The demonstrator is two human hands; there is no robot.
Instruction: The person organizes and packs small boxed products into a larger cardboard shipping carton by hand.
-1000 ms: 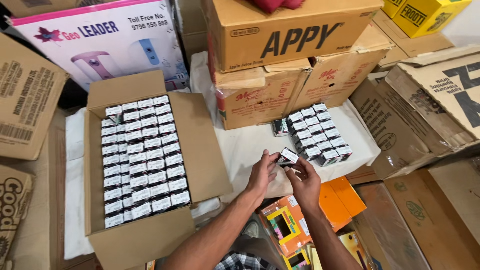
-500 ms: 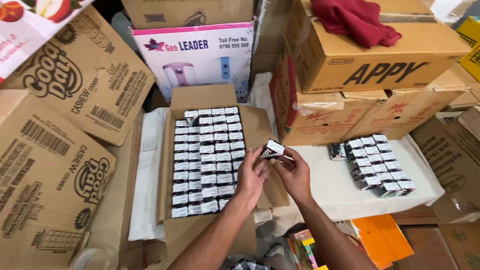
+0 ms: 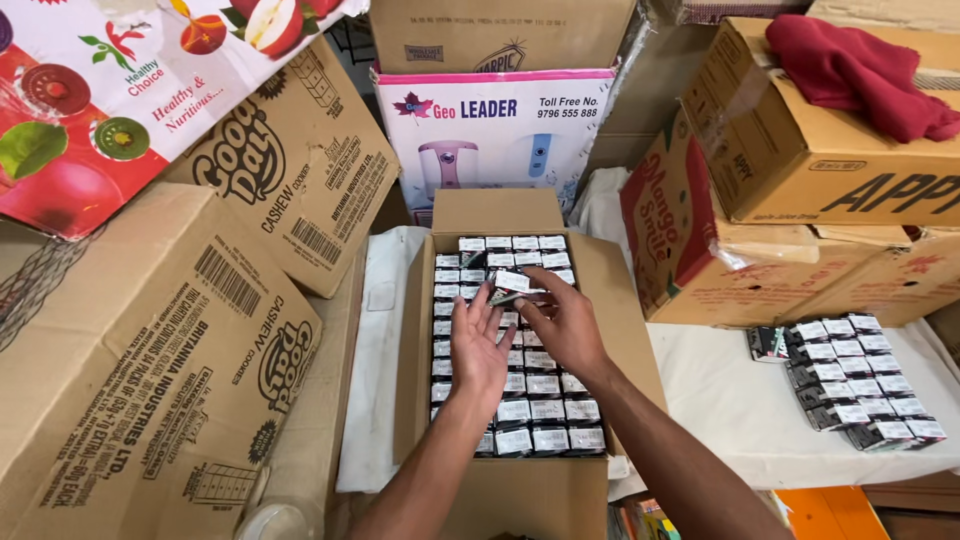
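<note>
Item: small black-and-white packet (image 3: 512,284), over the open carton (image 3: 610,300).
Grip: your left hand (image 3: 478,345) and right hand (image 3: 562,322) pinched it together.
Risk: a slack pinch could have dropped it askew onto packed rows (image 3: 545,410).

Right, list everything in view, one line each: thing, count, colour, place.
Open carton: one, brown, centre, packed with rows of small boxes.
Small boxes in carton: many, black with white labels, upright in rows.
Held small box: one, black and white, between both hands over the carton.
Loose small boxes: a cluster, black and white, on the white cloth at right.
White cloth: one, under the loose boxes.
Large cartons: several, brown, stacked left and right.
Red cloth: one, on the top right carton.
Appliance box: one, white and pink, behind.
Left hand: over the carton.
Right hand: beside it.
</note>
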